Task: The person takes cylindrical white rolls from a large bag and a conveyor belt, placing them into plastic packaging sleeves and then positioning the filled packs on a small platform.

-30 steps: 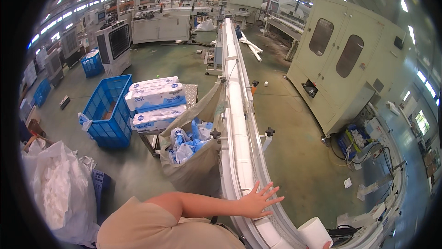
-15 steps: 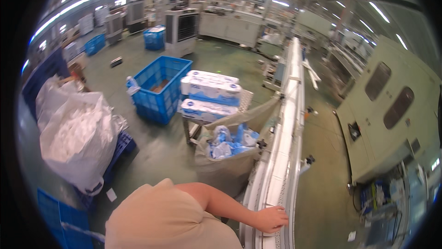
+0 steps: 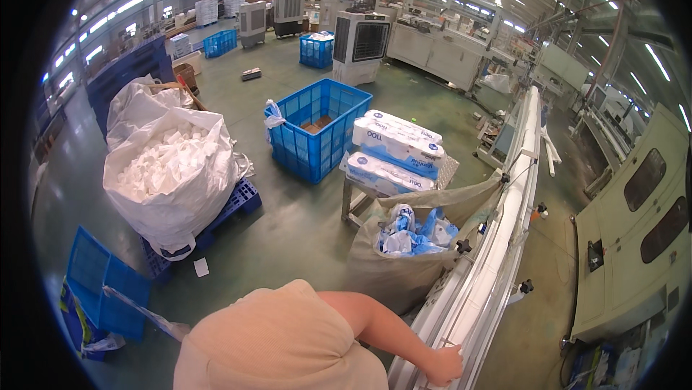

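My bare left arm crosses from a beige sleeve point(image 3: 274, 339) toward the conveyor point(image 3: 520, 156) on my right. At its near end, my left hand point(image 3: 441, 366) rests over the line of white paper rolls point(image 3: 481, 289), its fingers curled in. What lies under the fingers is hidden. The rolls lie end to end between metal side rails. My right hand is out of view. Just left of the conveyor hangs a grey cloth sack point(image 3: 389, 271) with crumpled blue and white plastic film point(image 3: 414, 235) in it.
Wrapped paper packs point(image 3: 396, 146) sit on a small stand beyond the sack. A blue crate point(image 3: 306, 148) stands behind. To the left, a white bulk bag point(image 3: 166, 206) of paper scraps rests on a blue pallet point(image 3: 241, 202). A pale green machine point(image 3: 634, 246) lines the right side.
The view has turned left, so the surroundings sit farther right in it. On the conveyor, the fingers of my left hand have gone from spread to curled.
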A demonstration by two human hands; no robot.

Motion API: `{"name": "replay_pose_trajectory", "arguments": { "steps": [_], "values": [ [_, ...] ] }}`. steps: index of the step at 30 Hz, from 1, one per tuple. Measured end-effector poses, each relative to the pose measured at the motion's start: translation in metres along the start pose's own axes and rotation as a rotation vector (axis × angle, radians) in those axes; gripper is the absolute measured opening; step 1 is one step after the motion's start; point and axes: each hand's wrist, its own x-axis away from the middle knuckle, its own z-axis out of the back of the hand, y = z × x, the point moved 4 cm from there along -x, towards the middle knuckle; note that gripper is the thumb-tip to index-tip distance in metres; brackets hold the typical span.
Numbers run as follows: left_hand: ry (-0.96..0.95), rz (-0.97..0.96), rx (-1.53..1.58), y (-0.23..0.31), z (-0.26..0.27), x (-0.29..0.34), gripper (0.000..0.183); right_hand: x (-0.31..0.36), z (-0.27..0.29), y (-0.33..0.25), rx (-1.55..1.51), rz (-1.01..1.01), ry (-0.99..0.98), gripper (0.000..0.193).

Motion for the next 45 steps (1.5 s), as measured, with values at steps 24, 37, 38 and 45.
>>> {"name": "replay_pose_trajectory", "arguments": {
  "steps": [24,37,38,45],
  "values": [
    [-0.05,0.035,-0.015,-0.007,0.007,-0.008,0.028,0.001,-0.018,-0.011,-0.491,-0.325,0.229,0.051],
    [0.499,-0.182,0.223,-0.002,0.022,0.011,0.01,0.003,-0.014,-0.014,-0.498,-0.414,0.305,0.051],
    [0.495,-0.203,0.226,-0.001,0.021,0.008,0.01,0.003,-0.016,-0.017,-0.494,-0.412,0.31,0.051],
    [0.592,-0.245,0.291,0.0,0.026,0.013,0.011,0.008,-0.018,-0.023,-0.494,-0.372,0.211,0.053]
  ]
}}
